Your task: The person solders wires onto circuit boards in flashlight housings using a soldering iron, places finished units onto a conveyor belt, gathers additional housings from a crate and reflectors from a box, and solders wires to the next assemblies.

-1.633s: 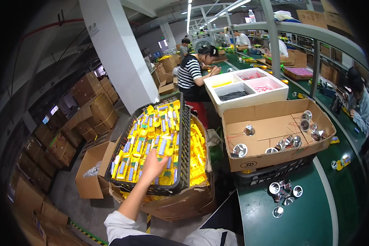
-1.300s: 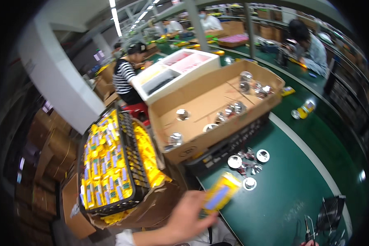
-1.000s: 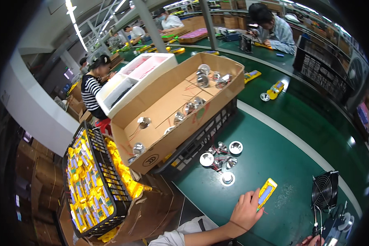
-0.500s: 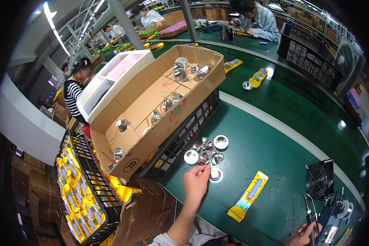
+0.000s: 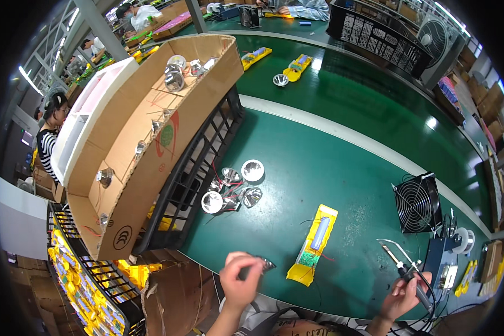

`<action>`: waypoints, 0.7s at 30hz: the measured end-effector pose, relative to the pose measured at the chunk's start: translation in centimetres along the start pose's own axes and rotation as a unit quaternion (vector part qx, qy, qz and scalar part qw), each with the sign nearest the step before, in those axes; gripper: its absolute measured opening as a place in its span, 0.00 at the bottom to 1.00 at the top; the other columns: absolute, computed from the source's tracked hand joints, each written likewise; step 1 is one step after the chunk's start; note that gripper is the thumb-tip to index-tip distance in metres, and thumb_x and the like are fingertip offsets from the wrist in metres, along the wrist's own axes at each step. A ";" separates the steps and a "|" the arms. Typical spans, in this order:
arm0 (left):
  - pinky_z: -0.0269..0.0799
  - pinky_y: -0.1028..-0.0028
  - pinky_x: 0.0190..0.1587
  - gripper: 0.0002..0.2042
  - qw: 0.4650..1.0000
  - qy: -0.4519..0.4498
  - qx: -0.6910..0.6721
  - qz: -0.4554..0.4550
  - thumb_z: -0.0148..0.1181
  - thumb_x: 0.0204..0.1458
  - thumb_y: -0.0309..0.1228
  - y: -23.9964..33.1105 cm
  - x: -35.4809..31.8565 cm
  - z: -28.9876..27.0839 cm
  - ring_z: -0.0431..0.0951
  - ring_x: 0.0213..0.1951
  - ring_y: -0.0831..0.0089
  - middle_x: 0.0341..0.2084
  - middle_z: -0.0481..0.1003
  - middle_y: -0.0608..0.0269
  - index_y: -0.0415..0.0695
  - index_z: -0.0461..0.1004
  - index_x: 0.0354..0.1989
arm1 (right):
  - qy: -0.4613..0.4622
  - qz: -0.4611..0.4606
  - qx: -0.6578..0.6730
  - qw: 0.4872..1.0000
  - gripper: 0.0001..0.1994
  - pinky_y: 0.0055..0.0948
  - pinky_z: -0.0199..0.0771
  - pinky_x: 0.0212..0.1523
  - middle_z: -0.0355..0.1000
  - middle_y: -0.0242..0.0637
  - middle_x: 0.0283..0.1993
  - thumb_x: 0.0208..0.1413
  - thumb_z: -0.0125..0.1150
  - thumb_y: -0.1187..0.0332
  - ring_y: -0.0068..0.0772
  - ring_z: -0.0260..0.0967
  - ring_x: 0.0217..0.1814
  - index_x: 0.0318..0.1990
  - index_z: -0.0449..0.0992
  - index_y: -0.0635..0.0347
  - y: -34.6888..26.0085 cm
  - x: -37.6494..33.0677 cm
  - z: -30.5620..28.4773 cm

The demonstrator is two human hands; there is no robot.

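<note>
Head view: left hand (image 5: pixel 239 278) sits near the bottom edge, fingers curled around a small silver reflector part (image 5: pixel 266 263) that pokes out to the right of the fingertips, just above the edge of the green table (image 5: pixel 341 168). Right hand (image 5: pixel 403 291) is closed on a soldering iron (image 5: pixel 400 266), its tip angled up and left. Between the two hands lies a yellow housing (image 5: pixel 313 243) with a grey cell and green circuit board inside, flat on the table, just beside the held part. Further up the table a cluster of silver reflector cups (image 5: pixel 232 187) with red and black wires rests beside a black crate (image 5: pixel 193 179) carrying a tilted cardboard box (image 5: pixel 151 140). A small black fan (image 5: pixel 417 201) stands above the right hand.
</note>
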State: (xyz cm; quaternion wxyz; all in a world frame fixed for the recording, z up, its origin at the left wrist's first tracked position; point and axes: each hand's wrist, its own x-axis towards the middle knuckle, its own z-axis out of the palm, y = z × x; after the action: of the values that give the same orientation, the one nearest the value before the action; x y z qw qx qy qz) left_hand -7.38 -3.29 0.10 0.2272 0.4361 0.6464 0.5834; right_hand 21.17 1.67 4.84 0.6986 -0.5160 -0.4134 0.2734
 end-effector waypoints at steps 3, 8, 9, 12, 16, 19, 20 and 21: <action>0.64 0.74 0.37 0.04 0.996 -0.034 0.070 0.043 0.63 0.36 0.22 1.3 -1.2 0.1 0.70 0.27 0.70 0.21 0.76 0.65 0.44 0.77 0.22 | -0.125 0.016 0.036 0.991 0.09 0.11 0.45 0.10 0.56 0.30 0.15 0.52 0.52 0.68 0.13 0.46 0.10 0.32 0.59 0.61 -0.7 -0.8 1.4; 0.56 0.76 0.29 0.07 0.989 0.009 0.122 0.080 0.64 0.33 0.22 1.3 -2.4 2.5 0.62 0.21 0.76 0.11 0.65 0.73 0.47 0.79 0.23 | -0.157 0.068 0.001 0.985 0.16 0.14 0.52 0.10 0.59 0.34 0.14 0.46 0.59 0.63 0.17 0.51 0.09 0.28 0.57 0.62 -1.8 -2.2 3.0; 0.56 0.76 0.29 0.07 0.990 0.010 0.118 0.076 0.64 0.33 0.22 1.4 -2.5 2.8 0.62 0.21 0.76 0.11 0.65 0.73 0.47 0.79 0.23 | -0.160 0.067 -0.005 0.985 0.16 0.14 0.52 0.10 0.59 0.34 0.14 0.46 0.59 0.63 0.17 0.51 0.09 0.28 0.57 0.62 -1.8 -2.4 3.4; 0.53 0.74 0.33 0.09 0.978 0.007 0.190 0.082 0.66 0.32 0.26 1.5 -2.7 3.5 0.62 0.22 0.77 0.12 0.64 0.77 0.52 0.80 0.26 | -0.182 0.077 -0.033 0.980 0.17 0.11 0.49 0.09 0.58 0.31 0.17 0.45 0.59 0.64 0.14 0.50 0.09 0.29 0.55 0.59 -1.7 -2.8 4.1; 0.53 0.74 0.33 0.09 0.977 0.005 0.197 0.077 0.66 0.32 0.26 1.7 -2.8 3.3 0.62 0.22 0.76 0.13 0.64 0.78 0.53 0.79 0.25 | -0.186 0.097 -0.048 0.977 0.16 0.13 0.51 0.11 0.58 0.32 0.13 0.45 0.60 0.64 0.16 0.51 0.09 0.28 0.57 0.61 -1.8 -3.3 5.2; 0.53 0.73 0.33 0.09 0.981 0.005 0.176 0.075 0.67 0.31 0.27 1.5 -3.0 3.3 0.62 0.23 0.75 0.14 0.64 0.78 0.54 0.79 0.23 | -0.192 0.096 -0.063 0.975 0.16 0.13 0.51 0.11 0.58 0.32 0.14 0.45 0.60 0.64 0.16 0.51 0.09 0.28 0.57 0.61 -1.5 -3.6 5.3; 0.52 0.73 0.33 0.08 0.981 0.002 0.181 0.075 0.67 0.30 0.27 1.6 -2.9 3.3 0.62 0.23 0.75 0.14 0.64 0.78 0.54 0.78 0.23 | -0.195 0.097 -0.065 0.974 0.16 0.13 0.51 0.11 0.58 0.32 0.14 0.45 0.60 0.64 0.16 0.51 0.09 0.28 0.57 0.61 -1.4 -3.6 5.4; 0.52 0.73 0.33 0.08 0.980 -0.001 0.185 0.074 0.67 0.30 0.27 1.7 -2.9 3.4 0.62 0.24 0.75 0.14 0.64 0.78 0.54 0.78 0.22 | -0.191 0.101 -0.066 0.974 0.16 0.13 0.51 0.11 0.58 0.32 0.14 0.45 0.60 0.64 0.16 0.52 0.09 0.28 0.57 0.61 -1.2 -3.7 5.4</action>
State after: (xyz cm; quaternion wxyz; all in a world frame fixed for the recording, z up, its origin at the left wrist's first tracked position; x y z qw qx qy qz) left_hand -2.69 -3.90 0.37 0.0988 0.5179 0.7089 0.4685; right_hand 14.59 1.02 5.61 0.5398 -0.5390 -0.5016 0.4081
